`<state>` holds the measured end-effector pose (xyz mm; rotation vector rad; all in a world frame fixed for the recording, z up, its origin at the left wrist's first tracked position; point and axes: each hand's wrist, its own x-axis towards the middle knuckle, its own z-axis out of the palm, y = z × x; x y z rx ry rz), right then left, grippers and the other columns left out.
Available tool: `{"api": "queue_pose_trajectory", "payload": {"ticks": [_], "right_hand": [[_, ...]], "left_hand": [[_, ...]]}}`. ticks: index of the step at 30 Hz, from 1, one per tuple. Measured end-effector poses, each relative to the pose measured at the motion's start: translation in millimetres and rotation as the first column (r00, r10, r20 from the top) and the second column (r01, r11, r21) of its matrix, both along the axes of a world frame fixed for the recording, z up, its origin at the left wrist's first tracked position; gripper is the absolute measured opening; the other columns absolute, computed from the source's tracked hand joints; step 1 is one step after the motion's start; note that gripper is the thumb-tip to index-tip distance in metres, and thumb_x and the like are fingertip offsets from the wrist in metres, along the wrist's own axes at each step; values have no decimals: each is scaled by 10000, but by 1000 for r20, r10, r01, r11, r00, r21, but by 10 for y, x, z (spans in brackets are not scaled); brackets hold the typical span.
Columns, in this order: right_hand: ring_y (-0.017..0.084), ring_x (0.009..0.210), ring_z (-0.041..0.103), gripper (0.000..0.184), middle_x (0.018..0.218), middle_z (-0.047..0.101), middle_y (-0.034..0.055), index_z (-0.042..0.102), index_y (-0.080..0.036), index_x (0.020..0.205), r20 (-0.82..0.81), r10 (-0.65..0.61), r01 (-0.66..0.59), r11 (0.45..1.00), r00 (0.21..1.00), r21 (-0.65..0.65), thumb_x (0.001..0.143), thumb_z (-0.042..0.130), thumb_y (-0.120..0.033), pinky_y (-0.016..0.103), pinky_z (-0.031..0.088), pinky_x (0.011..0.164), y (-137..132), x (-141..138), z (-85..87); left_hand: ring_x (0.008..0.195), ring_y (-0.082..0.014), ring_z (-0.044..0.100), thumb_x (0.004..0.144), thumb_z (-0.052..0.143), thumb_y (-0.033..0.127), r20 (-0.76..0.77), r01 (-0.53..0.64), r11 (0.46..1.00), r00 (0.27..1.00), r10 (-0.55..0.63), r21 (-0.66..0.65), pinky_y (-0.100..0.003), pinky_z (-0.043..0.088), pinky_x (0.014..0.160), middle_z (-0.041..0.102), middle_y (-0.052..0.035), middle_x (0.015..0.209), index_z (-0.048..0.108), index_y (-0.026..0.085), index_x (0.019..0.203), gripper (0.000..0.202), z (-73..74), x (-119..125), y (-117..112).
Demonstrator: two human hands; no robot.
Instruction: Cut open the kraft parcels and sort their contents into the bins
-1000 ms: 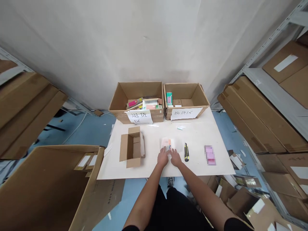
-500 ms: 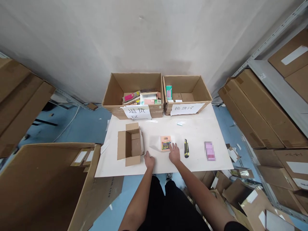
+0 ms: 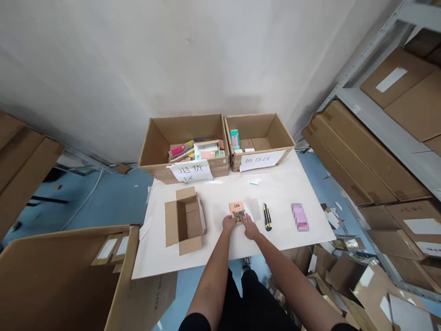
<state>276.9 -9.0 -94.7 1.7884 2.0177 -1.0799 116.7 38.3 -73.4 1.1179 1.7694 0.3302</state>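
A small flat peach-coloured pack [image 3: 236,208] with a colourful picture on its front is between my hands at the middle of the table. My left hand [image 3: 228,223] grips its lower left corner. At the lower right corner, my right hand [image 3: 251,229] holds it with fingers closed on the edge. Just right of the pack is a pale, sheet-like patch [image 3: 254,209]; its kind is unclear. A yellow and black utility knife [image 3: 268,217] lies to the right of my right hand. Left of my hands is an opened small cardboard box [image 3: 171,224], its flaps spread.
Two large cardboard boxes with handwritten paper signs stand at the back: the left box [image 3: 158,172] holds several packs, the right box [image 3: 287,138] a few. A blurred-out pink item [image 3: 300,217] lies at right. Big cartons [image 3: 134,248] and shelving [image 3: 389,124] flank the white table [image 3: 155,262].
My left hand has moved right from beside the small cardboard box to the pack. Both hands now hold the pack, which is slightly tilted. The camera view has shifted and turned.
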Motion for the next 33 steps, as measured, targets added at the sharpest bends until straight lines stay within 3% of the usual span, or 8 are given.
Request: {"api": "queue_pose_trajectory", "payload": {"ticks": [3,6,11,15,19,22,29,33], "right_hand": [[296,1620,141,851,1752,165,106,293,-230,1669,-71,-83,82,997,994,-15,857,512,-104,481,308,1250,46,3,13],[296,1588,271,693,1700,335,114,306,-252,1664,-207,-310,325,945,928,42,987,449,-297,501,320,1242,118,50,146],[318,1312,628,752,1490,588,188,376,-234,1619,-622,-538,596,791,568,-140,949,555,-527,481,522,1046,466,260,876],[286,1024,730,697,1118,734,111,663,-194,1327,-835,-439,556,806,332,-203,759,766,-585,453,579,930,852,397,1778],[238,969,731,665,1052,726,52,659,-234,1275,-924,-329,488,850,196,-199,710,829,-543,382,599,855,983,381,2590],[228,987,738,698,1109,742,43,590,-277,1352,-949,-296,403,885,106,-231,744,822,-528,354,606,823,909,319,2950],[260,1031,740,684,1163,770,64,601,-292,1374,-982,-188,385,909,33,-161,773,835,-521,426,604,898,730,298,3216],[312,1412,537,642,1462,636,87,654,-323,1396,-994,50,293,953,94,76,800,817,-495,510,440,1157,629,194,3323]], "left_hand": [[849,-242,744,784,713,269,18,4,999,1000,-5,53,-306,525,775,795,-66,822,758,180,801,102,153,-18,38],[894,-238,743,789,675,247,75,-13,989,997,1,146,-319,542,813,800,-56,854,784,188,851,138,380,-43,46],[929,-218,740,823,656,318,257,-43,962,966,-28,268,-322,583,813,806,-71,1040,800,180,1096,338,904,-169,156],[909,-223,734,719,815,460,590,-211,921,807,-26,329,-352,600,789,760,-113,1153,718,163,1318,676,1617,-354,318],[991,-222,724,690,881,479,689,-246,872,712,-134,424,-346,604,817,677,-129,1333,615,240,1452,841,2448,-481,376],[973,-221,726,698,886,483,674,-231,846,714,-188,481,-366,611,831,680,-132,1334,596,241,1468,858,2870,-484,325],[1183,-307,696,740,865,486,452,-332,667,892,-7,667,-467,568,1022,729,-142,1310,727,211,1287,627,3201,-258,70],[1295,-338,647,783,831,493,450,-233,672,877,-167,703,-510,507,1115,698,-130,1390,720,210,1319,616,3346,3,-46]]}}
